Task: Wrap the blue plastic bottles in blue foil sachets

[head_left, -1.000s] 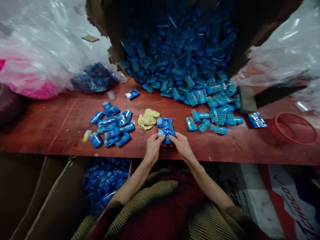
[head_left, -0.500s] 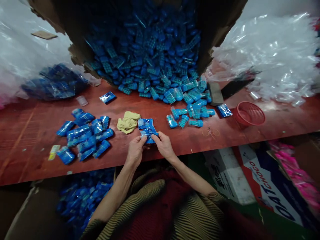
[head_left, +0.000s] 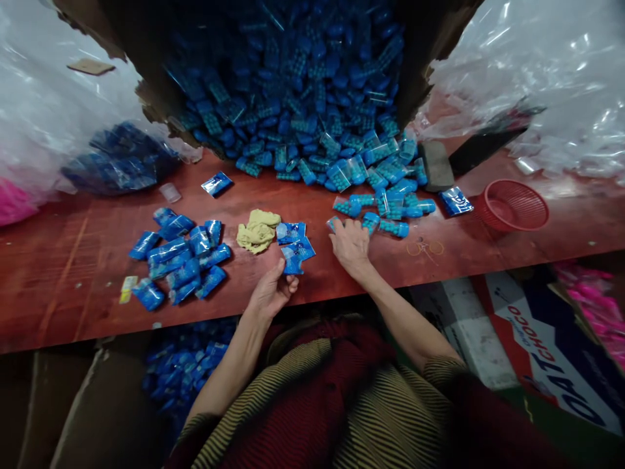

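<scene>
My left hand [head_left: 273, 285] pinches the edge of a small blue printed packet [head_left: 292, 262] between thumb and fingers. Two more blue packets, one of them [head_left: 291, 232] beside a crumpled yellow cloth [head_left: 258, 230], lie flat just beyond it. To the right, my right hand [head_left: 350, 246] is palm down with its fingers curled over a small clear bottle [head_left: 332, 224], mostly hidden under them. Similar bottles [head_left: 393, 228] with blue caps and blue pellets lie loose beside that hand. A pile of filled blue packets [head_left: 168, 257] rests left of the cloth.
A torn cardboard box [head_left: 146, 98] spills many blue bottles onto the red table [head_left: 273, 198]. On the right stand a red plastic basket [head_left: 515, 207], a grey block [head_left: 436, 166] and a blue packet [head_left: 456, 200]. Clear plastic bags [head_left: 576, 91] are heaped behind.
My right hand has let go of the blue packet and moved right to the loose bottles. My left hand keeps the packet. The view has shifted slightly.
</scene>
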`<state>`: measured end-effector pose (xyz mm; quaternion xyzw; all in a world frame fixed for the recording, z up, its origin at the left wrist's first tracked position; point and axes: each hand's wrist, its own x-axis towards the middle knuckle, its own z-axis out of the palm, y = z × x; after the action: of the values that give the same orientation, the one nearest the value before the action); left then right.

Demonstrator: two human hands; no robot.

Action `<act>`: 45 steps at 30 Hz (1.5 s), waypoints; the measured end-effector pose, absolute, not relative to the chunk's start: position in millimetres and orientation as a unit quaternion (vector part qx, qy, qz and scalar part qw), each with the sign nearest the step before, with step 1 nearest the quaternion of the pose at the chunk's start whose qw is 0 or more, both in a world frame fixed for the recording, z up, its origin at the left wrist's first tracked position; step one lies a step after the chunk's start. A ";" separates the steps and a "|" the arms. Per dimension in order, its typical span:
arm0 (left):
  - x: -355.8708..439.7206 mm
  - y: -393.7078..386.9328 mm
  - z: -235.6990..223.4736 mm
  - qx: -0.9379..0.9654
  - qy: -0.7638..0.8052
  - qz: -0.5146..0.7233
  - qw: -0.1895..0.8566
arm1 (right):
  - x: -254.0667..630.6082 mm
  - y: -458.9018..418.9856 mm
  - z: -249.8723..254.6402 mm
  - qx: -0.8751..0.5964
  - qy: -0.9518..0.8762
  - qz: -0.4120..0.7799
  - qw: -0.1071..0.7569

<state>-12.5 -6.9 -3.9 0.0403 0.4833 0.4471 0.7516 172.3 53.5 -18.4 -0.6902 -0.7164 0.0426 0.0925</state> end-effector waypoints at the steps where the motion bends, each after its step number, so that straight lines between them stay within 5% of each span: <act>1: -12.6 -6.8 -2.5 0.025 0.487 0.439 0.755 | 171.4 50.7 -20.5 -0.679 -0.725 0.051 0.102; 11: -7.9 -7.3 -8.1 0.028 0.513 0.454 0.728 | 186.4 18.9 4.7 -0.467 -0.665 0.448 0.373; 29: -6.2 -10.8 -12.4 0.043 0.513 0.462 0.722 | 178.8 -5.4 22.6 -0.423 -0.843 0.196 0.268; 45: -8.2 -10.1 -7.8 0.100 0.514 0.445 0.726 | 187.2 -7.9 27.0 -0.400 -0.859 0.234 0.218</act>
<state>-8.2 -10.1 -7.8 0.1003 0.5143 0.4453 0.7261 187.2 -7.9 27.0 -0.3996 -0.8590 0.2340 0.2183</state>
